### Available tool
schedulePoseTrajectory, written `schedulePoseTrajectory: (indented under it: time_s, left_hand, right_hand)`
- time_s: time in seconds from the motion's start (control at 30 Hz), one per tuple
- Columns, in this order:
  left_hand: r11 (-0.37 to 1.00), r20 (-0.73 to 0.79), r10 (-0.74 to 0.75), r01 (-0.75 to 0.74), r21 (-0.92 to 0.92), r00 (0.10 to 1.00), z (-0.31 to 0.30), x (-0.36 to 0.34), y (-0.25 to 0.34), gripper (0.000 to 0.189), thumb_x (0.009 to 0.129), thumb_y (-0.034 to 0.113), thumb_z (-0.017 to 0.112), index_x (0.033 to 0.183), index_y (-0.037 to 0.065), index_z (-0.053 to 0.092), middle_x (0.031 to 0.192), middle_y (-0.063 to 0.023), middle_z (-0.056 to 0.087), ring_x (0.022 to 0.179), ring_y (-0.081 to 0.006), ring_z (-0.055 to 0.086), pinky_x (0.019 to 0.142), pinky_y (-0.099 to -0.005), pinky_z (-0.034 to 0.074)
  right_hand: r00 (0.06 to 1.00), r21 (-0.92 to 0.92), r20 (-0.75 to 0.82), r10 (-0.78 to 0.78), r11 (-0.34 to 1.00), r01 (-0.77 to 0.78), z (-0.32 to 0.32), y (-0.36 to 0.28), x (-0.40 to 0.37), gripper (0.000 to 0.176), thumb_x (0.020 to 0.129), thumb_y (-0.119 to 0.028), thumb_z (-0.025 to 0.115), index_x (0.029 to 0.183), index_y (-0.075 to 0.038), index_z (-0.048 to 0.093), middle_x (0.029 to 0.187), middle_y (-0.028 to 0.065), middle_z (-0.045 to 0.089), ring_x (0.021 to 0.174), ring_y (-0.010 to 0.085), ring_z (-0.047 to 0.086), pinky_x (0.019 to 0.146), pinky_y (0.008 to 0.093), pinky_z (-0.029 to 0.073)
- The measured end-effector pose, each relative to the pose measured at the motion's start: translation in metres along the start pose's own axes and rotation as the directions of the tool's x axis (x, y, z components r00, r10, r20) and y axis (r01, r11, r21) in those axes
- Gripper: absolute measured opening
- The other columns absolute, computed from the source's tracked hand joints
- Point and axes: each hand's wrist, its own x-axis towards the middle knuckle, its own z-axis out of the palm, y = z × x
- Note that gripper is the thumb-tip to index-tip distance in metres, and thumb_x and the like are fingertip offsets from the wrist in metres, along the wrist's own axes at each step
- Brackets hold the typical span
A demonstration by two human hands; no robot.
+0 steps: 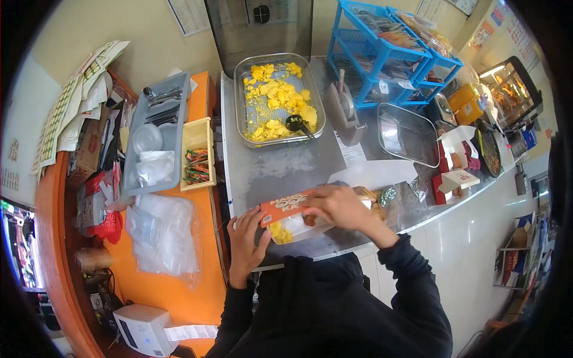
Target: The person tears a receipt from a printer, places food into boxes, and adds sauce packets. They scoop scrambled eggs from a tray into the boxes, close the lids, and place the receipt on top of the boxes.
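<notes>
A clear food container [298, 228] with yellow pieces and fried food lies on the steel counter [280, 164] in front of me. An orange printed paper sleeve [283, 206] lies across its top. My left hand [246, 241] holds the sleeve's left end and the container's near corner. My right hand [341, 207] presses on the sleeve's right end, fingers curled over the container. Both arms wear dark sleeves.
A metal tray [279, 101] of yellow fried pieces with a black scoop [296, 124] stands further back. A tape dispenser [345, 110], wire basket [409, 134], blue rack [391, 53] and small red-white boxes [456, 179] sit right. Plastic bags [162, 232] lie on the orange shelf left.
</notes>
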Motion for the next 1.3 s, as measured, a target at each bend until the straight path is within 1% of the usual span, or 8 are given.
schedulePoseTrajectory:
  time_s: [0.13,0.23,0.27,0.37,0.53,0.8,1.1,1.3]
  left_hand:
    - [0.996,-0.045,-0.081,0.083,0.031,0.996,-0.007,-0.019,-0.001,0.037,0.091,0.03,0.053,0.119,0.005,0.057,0.132,-0.0207,0.051,0.126,-0.0348,0.044,0.106,-0.0472,0.026]
    - [0.977,-0.126,-0.211,0.215,0.015,0.969,0.017,-0.036,0.0,0.036,0.094,0.028,0.052,0.118,0.001,0.053,0.135,-0.0299,0.044,0.128,-0.0414,0.041,0.106,-0.0501,0.026]
    - [0.963,-0.157,-0.266,0.27,0.002,0.951,0.032,-0.04,0.002,0.037,0.094,0.027,0.051,0.118,-0.001,0.051,0.136,-0.0332,0.041,0.129,-0.0439,0.039,0.106,-0.0515,0.026]
    - [0.891,-0.262,-0.454,0.428,-0.154,0.852,0.091,-0.044,-0.002,0.042,0.096,0.025,0.05,0.122,-0.008,0.043,0.14,-0.0391,0.03,0.129,-0.0493,0.036,0.106,-0.0527,0.027]
    - [0.87,-0.301,-0.474,0.386,-0.307,0.828,0.104,-0.029,-0.018,0.061,0.096,0.025,0.052,0.137,-0.012,0.026,0.136,-0.0318,0.04,0.125,-0.0403,0.045,0.103,-0.0422,0.036]
    - [0.766,-0.17,-0.514,0.361,-0.531,0.841,0.077,-0.004,-0.061,0.057,0.083,0.022,0.07,0.128,-0.003,0.048,0.112,-0.0182,0.064,0.103,-0.0266,0.063,0.088,-0.0355,0.048]
    - [0.779,-0.051,-0.613,0.592,-0.207,0.789,0.017,0.009,-0.009,0.05,0.089,0.039,0.062,0.111,-0.006,0.063,0.094,-0.0197,0.069,0.087,-0.0266,0.067,0.077,-0.0346,0.051]
    - [0.725,0.101,-0.652,0.657,-0.206,0.752,0.044,-0.001,-0.029,0.046,0.098,0.036,0.045,0.126,0.001,0.05,0.104,-0.025,0.065,0.1,-0.0361,0.064,0.087,-0.0404,0.047]
  right_hand:
    - [1.0,0.138,-0.016,-0.015,0.99,0.017,0.036,-0.013,-0.007,0.038,0.088,-0.041,0.058,0.115,-0.015,0.065,0.119,0.0153,0.058,0.114,0.0343,0.053,0.089,0.0428,0.048]
    - [0.984,-0.157,-0.172,-0.048,0.987,0.021,0.056,-0.017,-0.007,0.046,0.089,-0.046,0.056,0.122,-0.014,0.059,0.136,0.0247,0.043,0.13,0.0469,0.034,0.105,0.0545,0.032]
    - [0.991,-0.075,-0.119,0.065,0.994,-0.074,0.07,-0.012,-0.005,0.056,0.09,-0.047,0.053,0.133,-0.011,0.047,0.146,0.0314,0.025,0.135,0.0556,0.016,0.109,0.0626,0.017]
    - [0.881,0.047,-0.346,0.323,0.944,-0.328,0.13,-0.005,0.002,0.062,0.092,-0.041,0.052,0.141,-0.007,0.035,0.146,0.0344,0.021,0.135,0.0571,0.015,0.108,0.0636,0.019]
    - [0.813,0.463,-0.221,0.539,0.791,-0.399,0.136,-0.005,0.008,0.076,0.087,-0.031,0.06,0.141,0.007,0.023,0.138,0.0356,0.033,0.129,0.0474,0.035,0.104,0.0482,0.035]
    - [0.839,0.622,-0.148,0.524,0.709,-0.332,0.133,0.048,0.033,0.07,0.078,-0.028,0.074,0.126,0.008,0.038,0.119,0.0315,0.053,0.112,0.0439,0.054,0.093,0.0436,0.045]
    - [0.784,0.32,0.146,0.604,0.721,-0.615,0.055,0.02,0.039,0.072,0.081,-0.051,0.065,0.118,0.007,0.045,0.108,0.0303,0.061,0.103,0.043,0.06,0.089,0.0443,0.048]
    - [0.833,0.181,0.074,0.548,0.814,-0.552,0.086,0.017,0.03,0.053,0.093,-0.036,0.052,0.121,0.008,0.047,0.109,0.0283,0.062,0.094,0.0383,0.064,0.08,0.0447,0.053]
